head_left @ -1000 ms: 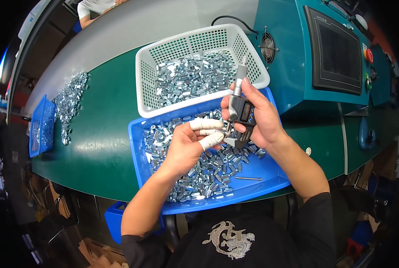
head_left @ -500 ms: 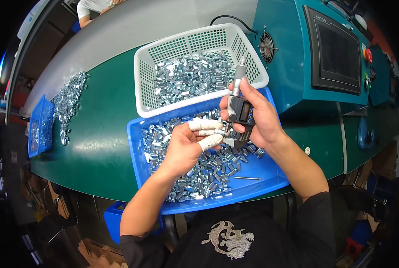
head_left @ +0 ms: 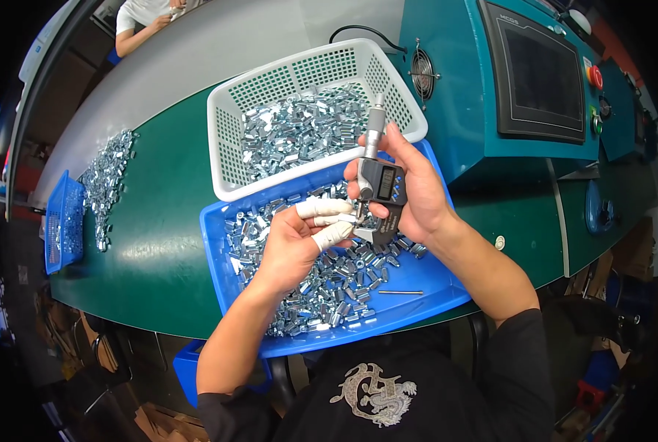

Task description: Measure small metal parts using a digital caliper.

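Observation:
A digital micrometer [head_left: 383,179], dark-bodied with a silver thimble pointing up, is gripped in my right hand [head_left: 422,197]. The thumb lies along the thimble side and the fingers wrap the frame. My left hand [head_left: 291,241] wears white finger covers. Its covered fingertips pinch a small silver hex nut [head_left: 350,218] at the micrometer's jaws, where the fingers partly hide it. Beneath both hands is a blue tray [head_left: 215,274] with many loose silver hex nuts [head_left: 336,287], long-bodied in shape. A thin metal pin [head_left: 400,292] lies at the tray's right side.
Behind the tray, a white perforated basket [head_left: 218,158] holds more nuts. On the green table [head_left: 159,243] at left are a nut pile [head_left: 108,173] and a blue basket [head_left: 65,221]. A teal machine [head_left: 447,110] with a screen stands right. Another person [head_left: 143,22] sits far left.
The view has shifted slightly, so most things sit a little further left. The micrometer's display now faces me more clearly. Both hands keep the same hold.

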`<state>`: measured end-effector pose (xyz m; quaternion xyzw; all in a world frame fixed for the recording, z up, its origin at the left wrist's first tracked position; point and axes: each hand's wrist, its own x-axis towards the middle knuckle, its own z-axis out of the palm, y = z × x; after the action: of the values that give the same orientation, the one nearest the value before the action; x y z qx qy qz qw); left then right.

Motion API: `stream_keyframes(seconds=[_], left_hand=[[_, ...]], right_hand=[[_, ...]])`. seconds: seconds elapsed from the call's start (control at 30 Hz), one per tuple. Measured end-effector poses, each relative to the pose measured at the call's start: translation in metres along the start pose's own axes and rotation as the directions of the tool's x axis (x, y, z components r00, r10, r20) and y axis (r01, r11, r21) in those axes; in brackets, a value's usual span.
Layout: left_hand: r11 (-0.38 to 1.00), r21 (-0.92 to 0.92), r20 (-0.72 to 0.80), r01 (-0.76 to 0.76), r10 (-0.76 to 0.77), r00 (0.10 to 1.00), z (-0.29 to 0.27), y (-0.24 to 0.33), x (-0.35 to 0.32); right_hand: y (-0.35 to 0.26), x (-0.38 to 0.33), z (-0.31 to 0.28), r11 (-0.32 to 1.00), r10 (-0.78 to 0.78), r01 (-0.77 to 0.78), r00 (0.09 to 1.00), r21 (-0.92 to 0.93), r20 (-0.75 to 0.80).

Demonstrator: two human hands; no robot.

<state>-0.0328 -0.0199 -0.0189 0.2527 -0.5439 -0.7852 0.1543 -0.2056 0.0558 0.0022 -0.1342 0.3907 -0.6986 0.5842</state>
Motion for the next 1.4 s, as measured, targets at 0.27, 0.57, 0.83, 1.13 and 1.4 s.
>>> stream_keyframes(seconds=[0.27,0.57,0.83,1.13,1.4], left_hand=[[0.995,0.096,-0.022,-0.009,0.011,1.0,-0.001,0.0,0.001],[0.984,0.179,-0.073,-0.013,0.027,0.997,-0.005,-0.004,0.003],[0.944,0.013,-0.422,-0.328,0.303,0.854,-0.021,0.022,0.007],[0.1,0.986,-0.164,0.135,0.393,0.905,-0.021,0.005,0.001],[0.026,0.978,-0.206,0.207,0.28,0.938,-0.036,0.0,0.005]], right_hand=[[0.001,0.001,0.001,0.996,-0.017,0.017,1.0,-0.089,-0.001],[0.0,-0.003,0.003,0.993,-0.015,0.017,1.0,-0.12,0.014],[-0.004,-0.005,0.001,0.997,-0.004,0.002,1.0,-0.082,-0.015],[0.0,-0.002,0.001,0.996,0.006,-0.006,1.0,-0.092,-0.01],[0.003,-0.002,0.002,0.993,0.026,-0.029,0.999,-0.119,-0.028]])
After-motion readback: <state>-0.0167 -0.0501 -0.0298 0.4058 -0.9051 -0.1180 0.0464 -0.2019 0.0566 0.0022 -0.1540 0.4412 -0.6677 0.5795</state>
